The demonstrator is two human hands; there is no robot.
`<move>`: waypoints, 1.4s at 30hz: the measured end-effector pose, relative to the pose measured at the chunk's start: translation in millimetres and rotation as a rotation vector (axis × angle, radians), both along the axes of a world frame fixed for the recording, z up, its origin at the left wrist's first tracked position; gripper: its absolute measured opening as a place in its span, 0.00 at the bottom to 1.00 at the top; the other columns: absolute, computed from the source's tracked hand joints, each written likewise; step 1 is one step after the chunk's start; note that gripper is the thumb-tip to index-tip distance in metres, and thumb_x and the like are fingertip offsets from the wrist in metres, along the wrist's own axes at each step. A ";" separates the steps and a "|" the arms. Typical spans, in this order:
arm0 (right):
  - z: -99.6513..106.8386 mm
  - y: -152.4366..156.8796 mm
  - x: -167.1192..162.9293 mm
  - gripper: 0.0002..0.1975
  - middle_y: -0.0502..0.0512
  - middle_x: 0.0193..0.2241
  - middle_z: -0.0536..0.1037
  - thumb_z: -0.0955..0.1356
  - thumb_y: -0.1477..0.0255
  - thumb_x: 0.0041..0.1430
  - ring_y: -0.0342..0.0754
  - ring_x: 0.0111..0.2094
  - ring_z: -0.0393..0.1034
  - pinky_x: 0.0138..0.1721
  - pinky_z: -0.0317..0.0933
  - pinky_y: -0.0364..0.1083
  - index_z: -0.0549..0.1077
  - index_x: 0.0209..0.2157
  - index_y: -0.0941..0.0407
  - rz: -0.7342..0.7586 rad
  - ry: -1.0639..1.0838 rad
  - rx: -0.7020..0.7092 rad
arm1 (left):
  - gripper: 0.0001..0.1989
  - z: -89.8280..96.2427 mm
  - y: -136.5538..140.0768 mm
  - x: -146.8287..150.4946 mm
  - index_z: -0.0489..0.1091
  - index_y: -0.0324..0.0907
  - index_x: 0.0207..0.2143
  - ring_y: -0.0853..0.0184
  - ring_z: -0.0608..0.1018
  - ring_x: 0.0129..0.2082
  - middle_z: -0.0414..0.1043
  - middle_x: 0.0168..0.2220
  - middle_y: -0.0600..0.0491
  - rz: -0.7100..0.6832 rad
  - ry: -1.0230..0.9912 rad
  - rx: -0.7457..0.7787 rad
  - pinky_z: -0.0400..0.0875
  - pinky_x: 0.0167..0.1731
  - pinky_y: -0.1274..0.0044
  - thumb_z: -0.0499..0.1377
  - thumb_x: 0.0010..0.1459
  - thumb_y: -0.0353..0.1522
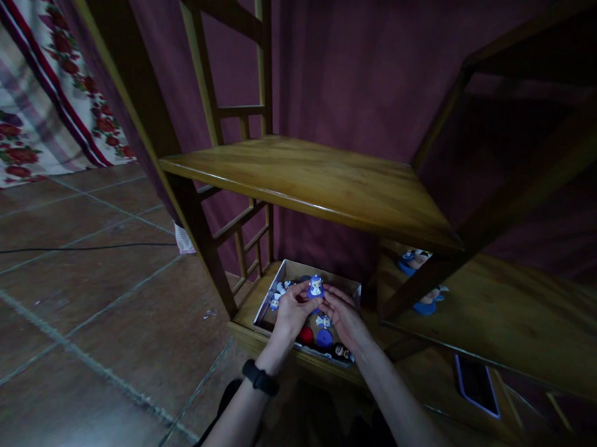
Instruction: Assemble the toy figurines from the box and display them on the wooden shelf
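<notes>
Both of my hands meet over a shallow cardboard box [269, 304] on the low shelf. Between them stands a small figurine [316, 286], white and blue-purple on a purple base. My left hand [294, 310] pinches it from the left, thumb along its base. My right hand [342, 309] curls round its right side, fingertips close against it. Beneath my hands the box holds several more figurines, among them a white one [323, 321] and a dark one [342, 352], plus a red round piece [306, 334] and a purple round piece [324, 339].
A wooden shelf board [301, 177] juts out just above my hands. To the right, figurines on blue bases [425, 305] stand on another shelf, and a phone [477, 384] lies lower down. A black cable [79, 247] crosses the tiled floor at left.
</notes>
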State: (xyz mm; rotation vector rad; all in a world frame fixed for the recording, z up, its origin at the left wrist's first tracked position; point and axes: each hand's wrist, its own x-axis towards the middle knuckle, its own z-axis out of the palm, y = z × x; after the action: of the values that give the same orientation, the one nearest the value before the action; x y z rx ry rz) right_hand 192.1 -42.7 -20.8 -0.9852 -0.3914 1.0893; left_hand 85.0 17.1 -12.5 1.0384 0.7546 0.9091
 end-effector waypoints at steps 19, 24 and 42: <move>3.1 -0.6 -1.2 0.11 0.53 0.34 0.80 0.74 0.72 0.42 0.46 0.36 0.74 0.40 0.67 0.44 0.76 0.32 0.56 -0.030 0.035 -0.030 | 0.14 -2.0 5.7 -12.0 0.73 0.35 0.39 0.70 0.78 0.32 0.76 0.35 0.48 -0.080 -0.270 -0.456 0.74 0.37 0.78 0.62 0.47 0.21; 2.2 0.2 -2.1 0.13 0.53 0.35 0.80 0.74 0.71 0.41 0.46 0.38 0.74 0.40 0.67 0.45 0.76 0.33 0.55 -0.010 0.020 -0.018 | 0.14 -0.7 6.9 -14.1 0.72 0.35 0.40 0.71 0.78 0.29 0.76 0.33 0.48 -0.077 -0.273 -0.495 0.74 0.35 0.79 0.61 0.48 0.20; 3.8 1.4 -4.0 0.19 0.52 0.36 0.79 0.75 0.71 0.40 0.48 0.40 0.73 0.43 0.65 0.47 0.75 0.38 0.53 0.042 0.008 0.013 | 0.09 5.8 8.0 -12.0 0.72 0.33 0.33 0.74 0.77 0.24 0.75 0.28 0.49 -0.029 -0.301 -0.571 0.74 0.29 0.82 0.57 0.51 0.17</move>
State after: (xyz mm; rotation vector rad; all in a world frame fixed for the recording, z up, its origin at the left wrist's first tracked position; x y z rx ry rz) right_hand 188.1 -41.3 -17.0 -0.9647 -0.4139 1.1266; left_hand 73.0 25.1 -6.7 0.3979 0.6843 0.7392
